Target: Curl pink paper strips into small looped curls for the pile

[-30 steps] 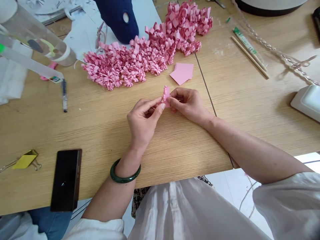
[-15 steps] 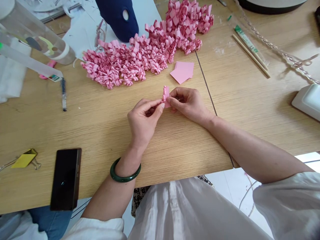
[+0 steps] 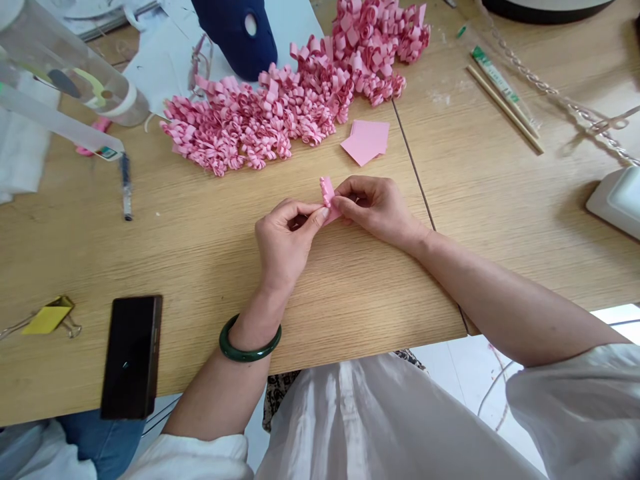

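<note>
A small pink paper piece [image 3: 329, 189] with a curled, looped left edge is held between my two hands, above the wooden table. My left hand [image 3: 290, 237] pinches its lower left part between thumb and forefinger; a dark green bangle [image 3: 250, 353] circles that wrist. From the other side, my right hand [image 3: 373, 203] grips the flat right edge with thumb and fingertips. Part of the paper is hidden behind the fingers. Just beyond my hands lie flat pink paper sheets [image 3: 367, 141], overlapping. Behind them spreads a long heap of curled pink paper flowers [image 3: 260, 120].
A black phone [image 3: 131, 357] and a yellow binder clip [image 3: 53, 316] lie at left, with a pen [image 3: 126, 187] farther up. Clear bottles [image 3: 80, 73] and a navy object [image 3: 240, 37] stand behind. At right are thin sticks [image 3: 505, 110], a braided cord [image 3: 540, 83] and a white device [image 3: 617, 200].
The pink paper piece has tilted, its top end leaning to the left. Both hands keep their pinch on it and stay nearly in place.
</note>
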The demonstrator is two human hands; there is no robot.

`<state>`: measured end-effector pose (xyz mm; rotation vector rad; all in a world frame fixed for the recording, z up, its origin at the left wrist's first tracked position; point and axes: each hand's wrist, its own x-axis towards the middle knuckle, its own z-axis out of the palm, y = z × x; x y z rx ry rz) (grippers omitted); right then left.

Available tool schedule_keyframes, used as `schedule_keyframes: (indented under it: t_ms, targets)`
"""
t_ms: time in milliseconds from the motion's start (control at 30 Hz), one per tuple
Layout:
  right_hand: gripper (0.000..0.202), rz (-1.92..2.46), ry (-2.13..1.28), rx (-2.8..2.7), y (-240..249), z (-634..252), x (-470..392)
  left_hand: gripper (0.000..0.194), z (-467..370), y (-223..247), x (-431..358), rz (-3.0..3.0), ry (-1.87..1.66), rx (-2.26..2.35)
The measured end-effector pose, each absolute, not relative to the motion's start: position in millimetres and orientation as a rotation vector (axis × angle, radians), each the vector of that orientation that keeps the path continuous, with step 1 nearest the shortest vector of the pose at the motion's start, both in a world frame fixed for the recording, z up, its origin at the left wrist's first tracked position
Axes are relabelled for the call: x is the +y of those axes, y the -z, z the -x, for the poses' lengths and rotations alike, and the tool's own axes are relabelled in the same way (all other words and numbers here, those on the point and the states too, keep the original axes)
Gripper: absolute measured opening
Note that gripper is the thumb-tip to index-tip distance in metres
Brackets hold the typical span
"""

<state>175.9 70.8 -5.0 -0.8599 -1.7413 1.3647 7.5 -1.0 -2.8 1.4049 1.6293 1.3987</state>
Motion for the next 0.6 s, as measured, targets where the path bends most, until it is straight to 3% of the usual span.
schedule_keyframes:
  t_ms: [600]
  targets:
    - [0.011,0.719,-1.501,-1.764,4.2,-179.3,71.7,0.031,-9.1,-0.2,2.2,-1.165,-1.347,1.548]
